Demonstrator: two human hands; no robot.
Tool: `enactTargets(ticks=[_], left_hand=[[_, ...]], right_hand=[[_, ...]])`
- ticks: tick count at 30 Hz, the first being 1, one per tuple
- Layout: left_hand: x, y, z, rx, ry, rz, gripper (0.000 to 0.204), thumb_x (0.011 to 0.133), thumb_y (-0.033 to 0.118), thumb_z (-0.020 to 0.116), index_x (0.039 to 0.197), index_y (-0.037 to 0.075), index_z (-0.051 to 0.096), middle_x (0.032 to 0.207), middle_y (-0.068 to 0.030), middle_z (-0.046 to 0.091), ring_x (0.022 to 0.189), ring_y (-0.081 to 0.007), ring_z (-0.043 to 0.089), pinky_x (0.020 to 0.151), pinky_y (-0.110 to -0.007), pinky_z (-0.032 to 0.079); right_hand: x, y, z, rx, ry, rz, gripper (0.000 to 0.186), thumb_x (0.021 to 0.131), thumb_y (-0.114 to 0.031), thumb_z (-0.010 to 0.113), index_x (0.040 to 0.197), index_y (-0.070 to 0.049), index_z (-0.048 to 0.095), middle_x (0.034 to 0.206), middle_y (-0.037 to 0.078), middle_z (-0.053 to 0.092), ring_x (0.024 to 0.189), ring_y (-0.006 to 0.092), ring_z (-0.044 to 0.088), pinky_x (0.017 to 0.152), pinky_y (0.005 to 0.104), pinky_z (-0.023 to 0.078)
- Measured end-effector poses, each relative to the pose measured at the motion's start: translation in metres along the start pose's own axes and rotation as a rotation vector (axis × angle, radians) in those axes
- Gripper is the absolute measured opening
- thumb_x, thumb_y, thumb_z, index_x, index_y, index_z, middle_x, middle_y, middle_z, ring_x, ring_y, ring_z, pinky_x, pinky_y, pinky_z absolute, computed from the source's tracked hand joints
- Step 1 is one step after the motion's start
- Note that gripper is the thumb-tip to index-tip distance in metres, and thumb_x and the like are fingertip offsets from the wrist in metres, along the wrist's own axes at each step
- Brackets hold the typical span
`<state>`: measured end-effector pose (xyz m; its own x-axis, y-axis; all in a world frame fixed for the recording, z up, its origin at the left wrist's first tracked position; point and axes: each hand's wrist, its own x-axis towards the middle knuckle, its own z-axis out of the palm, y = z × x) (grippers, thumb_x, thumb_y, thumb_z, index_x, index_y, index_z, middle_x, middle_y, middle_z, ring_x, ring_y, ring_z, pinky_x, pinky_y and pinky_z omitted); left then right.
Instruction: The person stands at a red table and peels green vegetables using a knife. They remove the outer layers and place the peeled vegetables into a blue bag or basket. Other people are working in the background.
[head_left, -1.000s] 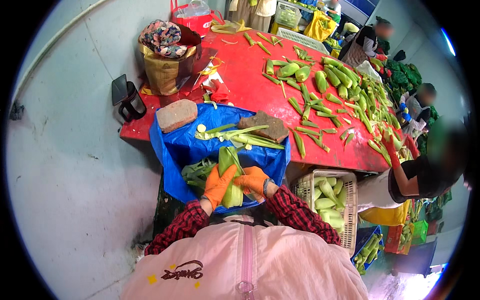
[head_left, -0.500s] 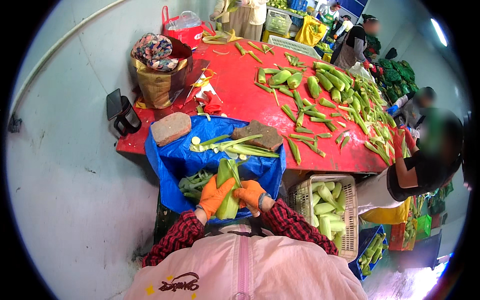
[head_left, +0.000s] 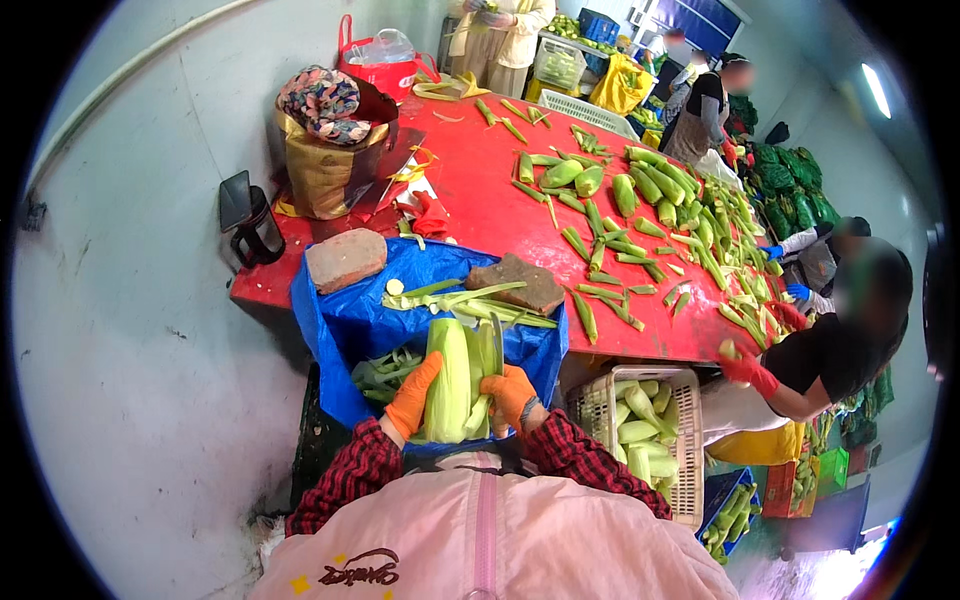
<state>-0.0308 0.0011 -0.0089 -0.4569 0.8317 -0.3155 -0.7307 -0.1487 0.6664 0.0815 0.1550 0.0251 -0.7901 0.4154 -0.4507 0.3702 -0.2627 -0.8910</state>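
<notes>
In front of me an ear of corn (head_left: 450, 385) in pale green husk stands nearly upright over a blue plastic sheet (head_left: 330, 345). My left hand (head_left: 412, 398), in an orange glove, is closed round its left side. My right hand (head_left: 510, 396), also gloved in orange, is closed on a knife (head_left: 498, 338); its grey blade points away from me beside the ear. A strip of husk (head_left: 477, 412) hangs between the ear and my right hand. The knife's handle is hidden in the glove. Loose husk leaves (head_left: 385, 372) lie in the sheet left of the ear.
Two bricks (head_left: 347, 261) (head_left: 517, 283) weigh down the sheet on the red table (head_left: 465, 190). Cut husk tips and corn ears (head_left: 665, 180) cover its right part. A white basket (head_left: 690, 440) of corn stands at my right. Co-workers (head_left: 840, 350) work along the right side.
The ear now shows paler, smoother husk, and the outer leaf has come away. My right hand has shifted right, and the knife blade has come into sight. A co-worker's red-gloved hand has moved nearer.
</notes>
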Motion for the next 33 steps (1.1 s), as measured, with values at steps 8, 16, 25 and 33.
enactTargets(ticks=[8,16,25,33], left_hand=[[-0.003,0.014,0.009,0.479,0.019,0.138,0.059,0.085,0.031,0.072,0.132,0.004,0.047,0.119,-0.0069,0.060,0.106,-0.0156,0.057,0.090,-0.031,0.047],[-0.021,0.021,-0.001,0.213,0.098,0.177,0.056,0.080,0.023,0.076,0.126,0.004,0.052,0.113,-0.0080,0.062,0.101,-0.0179,0.059,0.088,-0.034,0.049],[-0.008,-0.010,-0.019,-0.144,0.071,0.120,0.048,0.084,0.026,0.068,0.125,0.005,0.054,0.112,-0.0050,0.062,0.099,-0.0190,0.060,0.090,-0.034,0.048],[-0.016,0.011,0.006,0.341,0.022,0.246,0.053,0.083,0.020,0.070,0.130,0.004,0.049,0.121,-0.0074,0.058,0.108,-0.0174,0.056,0.093,-0.032,0.045]], right_hand=[[-0.009,-0.014,0.006,-0.014,-0.083,-0.047,0.020,0.076,-0.007,0.058,0.093,0.002,0.066,0.070,0.008,0.063,0.047,0.0148,0.054,0.045,0.0260,0.044],[0.014,-0.015,-0.034,-0.064,0.017,-0.019,0.015,0.077,-0.010,0.059,0.087,-0.002,0.067,0.069,0.006,0.064,0.045,0.0129,0.051,0.042,0.0274,0.041],[0.030,-0.032,-0.018,-0.723,0.189,-0.146,0.048,0.080,-0.045,0.066,0.107,-0.006,0.067,0.094,0.015,0.070,0.086,0.0259,0.068,0.076,0.0357,0.051],[0.007,-0.060,0.016,-0.625,-0.178,-0.065,0.043,0.076,-0.034,0.069,0.095,0.004,0.066,0.070,0.010,0.064,0.054,0.0157,0.060,0.051,0.0305,0.048]])
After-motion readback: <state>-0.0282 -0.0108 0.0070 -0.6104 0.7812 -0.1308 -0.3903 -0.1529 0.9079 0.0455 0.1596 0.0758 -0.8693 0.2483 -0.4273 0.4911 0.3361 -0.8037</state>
